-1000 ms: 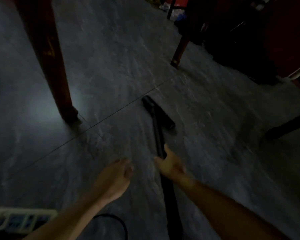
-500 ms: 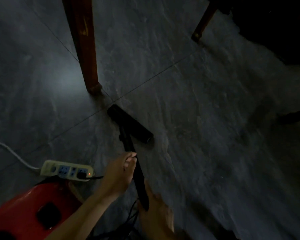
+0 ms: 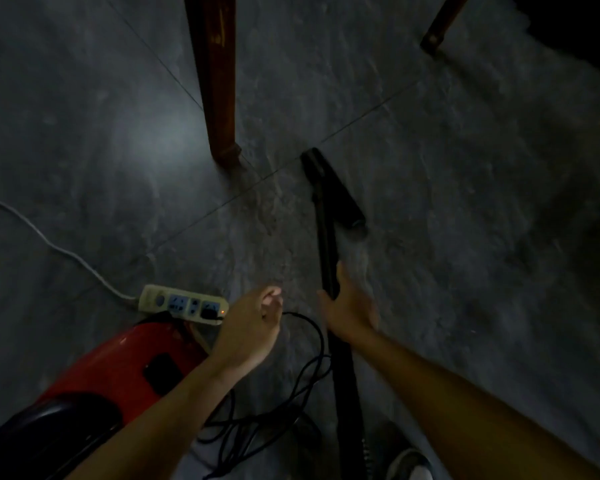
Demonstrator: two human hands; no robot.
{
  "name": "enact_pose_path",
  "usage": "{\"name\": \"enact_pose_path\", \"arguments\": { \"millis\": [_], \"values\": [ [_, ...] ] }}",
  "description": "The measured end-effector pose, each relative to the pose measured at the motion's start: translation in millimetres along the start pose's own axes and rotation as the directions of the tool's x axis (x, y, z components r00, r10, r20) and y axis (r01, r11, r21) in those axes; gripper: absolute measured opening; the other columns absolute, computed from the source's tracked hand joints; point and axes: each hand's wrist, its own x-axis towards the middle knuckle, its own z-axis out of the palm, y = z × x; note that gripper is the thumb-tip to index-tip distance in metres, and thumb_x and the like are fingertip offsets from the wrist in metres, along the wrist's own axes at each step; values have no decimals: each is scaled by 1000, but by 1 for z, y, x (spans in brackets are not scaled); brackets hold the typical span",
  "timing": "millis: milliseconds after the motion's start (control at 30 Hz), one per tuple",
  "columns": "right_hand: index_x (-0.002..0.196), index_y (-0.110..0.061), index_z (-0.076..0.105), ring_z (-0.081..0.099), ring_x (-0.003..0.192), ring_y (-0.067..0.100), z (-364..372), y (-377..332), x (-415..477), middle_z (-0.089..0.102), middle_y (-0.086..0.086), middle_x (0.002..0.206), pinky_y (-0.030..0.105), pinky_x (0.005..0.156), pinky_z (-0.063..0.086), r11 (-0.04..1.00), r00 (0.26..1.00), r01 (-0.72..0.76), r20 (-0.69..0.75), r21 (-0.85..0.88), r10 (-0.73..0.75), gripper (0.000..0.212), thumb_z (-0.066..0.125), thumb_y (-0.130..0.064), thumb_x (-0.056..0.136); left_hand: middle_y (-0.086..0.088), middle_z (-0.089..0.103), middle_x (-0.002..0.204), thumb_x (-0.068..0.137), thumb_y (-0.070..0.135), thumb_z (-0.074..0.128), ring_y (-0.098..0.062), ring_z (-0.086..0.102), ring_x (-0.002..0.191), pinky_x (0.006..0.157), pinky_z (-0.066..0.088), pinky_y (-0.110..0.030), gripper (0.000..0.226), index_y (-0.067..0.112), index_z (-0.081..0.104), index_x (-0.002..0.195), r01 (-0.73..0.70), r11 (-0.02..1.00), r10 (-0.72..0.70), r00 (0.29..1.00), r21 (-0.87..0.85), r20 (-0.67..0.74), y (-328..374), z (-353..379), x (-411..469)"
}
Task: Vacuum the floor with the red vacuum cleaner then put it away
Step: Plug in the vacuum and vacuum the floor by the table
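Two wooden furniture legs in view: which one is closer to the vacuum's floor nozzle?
The thick leg at centre, its foot just left of the floor nozzle. The thin leg sits far off at top right.

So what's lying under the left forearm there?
Under the left forearm: part of the red vacuum body and loops of black cord on the floor. Whatever the arm itself covers is hidden.
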Motion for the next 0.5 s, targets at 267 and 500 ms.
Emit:
{"name": "enact_pose_path", "arguments": {
  "millis": [267, 500],
  "values": [
    [149, -42, 2, 57, 111, 31, 42, 23, -124, 47, 9, 135, 36, 92, 46, 979, 972, 91, 230, -181, -48, 67, 37, -53, 93, -6, 64, 78, 97, 21, 44, -6, 57, 66, 56, 39, -14, 19, 20, 56, 83, -28, 1000, 27, 995, 13, 99, 3, -12, -51],
    [154, -34, 6, 38, 137, 27, -3, 15, -50, 34, 5, 154, 40, 112, 33, 993, 998, -51, 20, -109, 54, 71, 41, -53, 94, 4, 60, 123, 96, 32, 46, -7, 58, 108, 87, 45, -17, 34, 20, 53, 127, -45, 991, 18, 979, 127, 202, -2, -7, -68]
  ]
}}
